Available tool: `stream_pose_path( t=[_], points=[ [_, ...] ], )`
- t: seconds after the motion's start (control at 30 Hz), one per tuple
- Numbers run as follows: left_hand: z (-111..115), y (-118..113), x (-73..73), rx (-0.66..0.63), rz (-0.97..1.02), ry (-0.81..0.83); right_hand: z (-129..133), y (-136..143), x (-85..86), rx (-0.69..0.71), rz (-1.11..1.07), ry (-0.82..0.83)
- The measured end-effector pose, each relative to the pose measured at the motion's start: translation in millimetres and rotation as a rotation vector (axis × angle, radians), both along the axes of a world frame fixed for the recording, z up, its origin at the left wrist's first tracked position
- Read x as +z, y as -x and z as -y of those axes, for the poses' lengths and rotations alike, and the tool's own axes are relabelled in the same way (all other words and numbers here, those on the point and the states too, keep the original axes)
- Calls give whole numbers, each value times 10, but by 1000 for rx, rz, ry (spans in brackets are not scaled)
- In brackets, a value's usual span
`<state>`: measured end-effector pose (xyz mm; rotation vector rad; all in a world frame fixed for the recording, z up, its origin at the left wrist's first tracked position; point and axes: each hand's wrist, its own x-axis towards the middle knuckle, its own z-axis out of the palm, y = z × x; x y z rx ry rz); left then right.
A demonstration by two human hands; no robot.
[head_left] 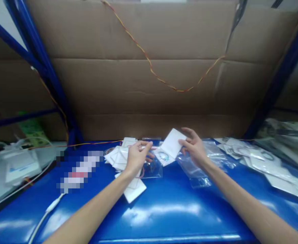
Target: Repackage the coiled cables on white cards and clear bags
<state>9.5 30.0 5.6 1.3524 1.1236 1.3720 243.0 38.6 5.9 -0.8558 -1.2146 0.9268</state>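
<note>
My right hand (194, 146) pinches the edge of a white folded card (173, 142) between thumb and fingers, its index finger raised. A thin teal ring-shaped band (164, 156) shows on the card's lower part. Just left of the card, my left hand (139, 154) has its thumb and index finger close together; a small pinkish thing shows at the fingertips, too blurred to name. Beneath and behind the left hand lies a loose pile of white cards (115, 157), with another white card (135, 191) nearer me. A clear plastic bag (152, 171) lies under the left fingers.
Several clear plastic bags (197, 169) lie beside my right forearm. More bagged white cards (263, 159) spread along the right. A white cable (53, 205) runs over the blue table (169, 217) at left. Cardboard (149, 84) and blue posts (44, 67) close off the back.
</note>
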Motion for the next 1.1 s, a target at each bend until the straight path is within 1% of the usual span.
stream_pose_path(
  t=[0.13, 0.23, 0.37, 0.47, 0.53, 0.63, 0.73, 0.97, 1.1],
  points=[
    [8, -19, -21, -36, -20, 7, 3, 19, -8, 34, -30, 33],
    [5, -27, -45, -45, -61, 7, 28, 34, 17, 44, -84, 39],
    [-1, -22, -60, -42, -85, 10, 106, 58, 92, 173, -154, 20],
    [2, -17, -56, -43, -86, 21, 145, 86, 102, 228, -91, 14],
    [8, -18, -52, -35, -87, 20, 145, 107, 65, 218, -9, 19],
    [21, -30, -48, -40, -82, 1, 128, 136, -19, 159, 100, 28],
    [40, -50, -50, -94, -88, -13, 129, 155, -65, 110, 152, 21],
    [90, -98, -78, -236, -90, -18, 183, 172, -36, 48, 297, -55],
    [106, -101, -80, -256, -115, -50, 210, 200, -52, 27, 447, -142]
  ],
)
